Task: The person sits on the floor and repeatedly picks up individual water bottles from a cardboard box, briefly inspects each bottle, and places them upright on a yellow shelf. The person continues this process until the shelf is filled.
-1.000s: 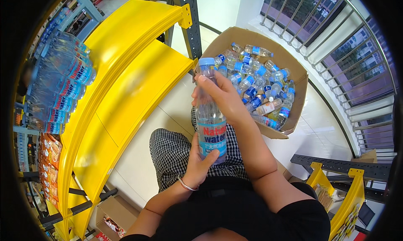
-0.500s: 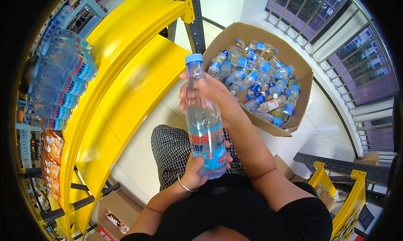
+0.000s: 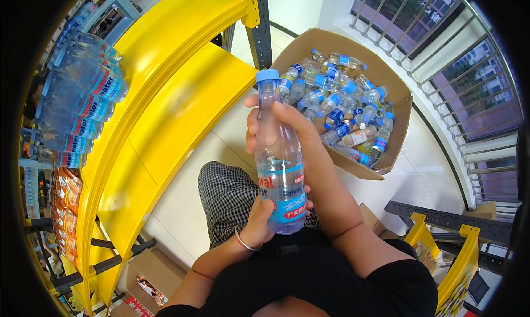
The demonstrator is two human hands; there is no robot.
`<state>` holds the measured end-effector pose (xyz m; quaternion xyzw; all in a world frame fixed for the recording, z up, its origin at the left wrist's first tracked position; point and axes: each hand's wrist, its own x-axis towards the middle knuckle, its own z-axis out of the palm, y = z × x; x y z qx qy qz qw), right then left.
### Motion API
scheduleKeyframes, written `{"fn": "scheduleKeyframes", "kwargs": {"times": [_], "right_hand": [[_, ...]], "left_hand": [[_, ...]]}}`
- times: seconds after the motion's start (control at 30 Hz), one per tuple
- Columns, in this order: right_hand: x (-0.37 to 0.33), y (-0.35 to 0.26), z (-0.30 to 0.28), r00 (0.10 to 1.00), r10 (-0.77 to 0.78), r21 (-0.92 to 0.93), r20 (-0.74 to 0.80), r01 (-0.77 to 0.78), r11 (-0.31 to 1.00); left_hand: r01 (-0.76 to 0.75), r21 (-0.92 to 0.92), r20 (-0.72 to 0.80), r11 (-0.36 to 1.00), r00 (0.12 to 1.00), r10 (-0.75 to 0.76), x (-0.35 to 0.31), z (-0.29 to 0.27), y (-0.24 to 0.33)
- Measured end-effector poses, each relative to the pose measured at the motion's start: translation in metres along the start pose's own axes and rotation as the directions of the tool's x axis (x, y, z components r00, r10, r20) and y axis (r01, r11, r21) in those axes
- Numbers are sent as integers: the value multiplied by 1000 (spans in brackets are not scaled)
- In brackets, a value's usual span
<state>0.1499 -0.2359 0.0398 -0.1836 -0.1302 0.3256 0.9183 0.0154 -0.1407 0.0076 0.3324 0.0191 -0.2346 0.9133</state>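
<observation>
A clear plastic water bottle with a blue cap and a blue-and-red label stands nearly upright in front of my body. My left hand, with a thin band at its wrist, is wrapped round the lower part by the label. Higher up, my right hand closes round the bottle's shoulder, just below the neck. The cap is on, and no finger touches it. Behind the bottle some fingers of both hands are partly hidden.
Beyond my right hand, a large open cardboard box holds many plastic bottles. Yellow shelving curves along the left, with shrink-wrapped water bottles and orange snack packets. A smaller carton sits low left; window bars line the right.
Both hands have moved slightly right with the bottle. The bottle has turned about its long axis, so a different part of its label faces me.
</observation>
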Motion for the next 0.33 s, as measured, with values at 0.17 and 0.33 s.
{"fn": "scheduleKeyframes", "kwargs": {"times": [0.17, 0.33], "right_hand": [[4, -9, 4, 959, -135, -576, -251, -36, 817], [8, -3, -3, 899, -308, -825, -311, -94, 558]], "left_hand": [[-149, 396, -191, 906, 952, 240, 6, -20, -5], [-142, 610, -177, 780, 935, 308, 13, -21, 2]]}}
